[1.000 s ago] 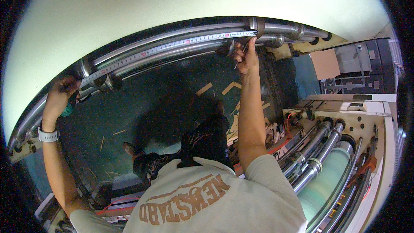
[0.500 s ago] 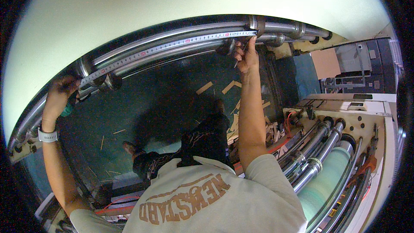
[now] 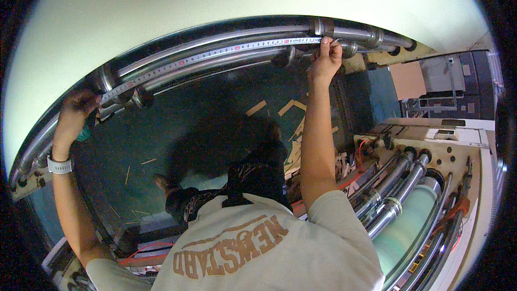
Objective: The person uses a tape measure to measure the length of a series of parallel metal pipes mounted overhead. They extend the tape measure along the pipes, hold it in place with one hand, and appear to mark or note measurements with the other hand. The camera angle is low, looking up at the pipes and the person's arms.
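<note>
Left hand (image 3: 74, 117) grips the tape measure (image 3: 236, 48); right hand (image 3: 326, 62) pinches its end.

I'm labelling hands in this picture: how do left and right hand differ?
The left hand is at the left end of the measuring tape, the right hand at its right end. The left hand wears a pale wristwatch; the right hand has none. The left hand looks shadowed; the right hand brighter. Both are ungloved.

- I see a white measuring tape (image 3: 210, 53), black ticks, red marks
- Green tape case (image 3: 84, 133)
- Silver rods (image 3: 226, 39)
- Beige shirt (image 3: 318, 248), brown print
- Whitish watch (image 3: 59, 166)
- I get pale green on the roller (image 3: 406, 223)
- Dark teal floor (image 3: 140, 140), tan scraps (image 3: 257, 108)
</note>
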{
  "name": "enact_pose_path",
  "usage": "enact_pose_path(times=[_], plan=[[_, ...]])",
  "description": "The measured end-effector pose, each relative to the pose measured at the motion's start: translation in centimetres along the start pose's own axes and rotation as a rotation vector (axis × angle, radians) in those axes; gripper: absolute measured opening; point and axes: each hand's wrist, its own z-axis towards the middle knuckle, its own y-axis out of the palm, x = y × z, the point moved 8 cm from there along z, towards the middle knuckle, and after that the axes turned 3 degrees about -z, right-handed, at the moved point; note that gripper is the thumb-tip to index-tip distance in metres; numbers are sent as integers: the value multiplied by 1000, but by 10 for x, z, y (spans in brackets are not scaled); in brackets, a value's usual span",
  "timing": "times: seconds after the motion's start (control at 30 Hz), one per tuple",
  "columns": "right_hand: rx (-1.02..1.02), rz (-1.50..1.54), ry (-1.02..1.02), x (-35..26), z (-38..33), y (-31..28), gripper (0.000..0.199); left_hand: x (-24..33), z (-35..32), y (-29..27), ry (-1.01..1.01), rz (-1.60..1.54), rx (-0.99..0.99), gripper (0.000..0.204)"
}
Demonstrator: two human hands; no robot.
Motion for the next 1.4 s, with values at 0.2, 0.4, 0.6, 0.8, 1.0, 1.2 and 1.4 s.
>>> enact_pose_path(times=[0.2, 0.4, 0.6, 0.8, 1.0, 1.2, 1.4], plan=[[32, 158, 84, 3, 0, 4, 13, 1, -5, -5, 4, 65, 140, 22], [49, 171, 126, 7, 2, 2, 11, -2, 0, -1, -14, 75, 37, 22], [52, -34, 59, 18, 16, 1, 11, -2, -1, -2, -51, 53, 23, 26], [-1, 163, 278, 17, 6, -11, 15, -8, 3, 6, -50, -60, -96, 32], [-81, -141, 81, 18, 36, -31, 14, -7, 6, 2, -34, -37, -72, 30], [-115, -47, 144, 7, 14, -3, 13, -8, 7, 11, -5, -16, -49, 29], [-89, -15, 121, 2, 14, -4, 13, 2, 5, 3, 19, 0, -43, 29]])
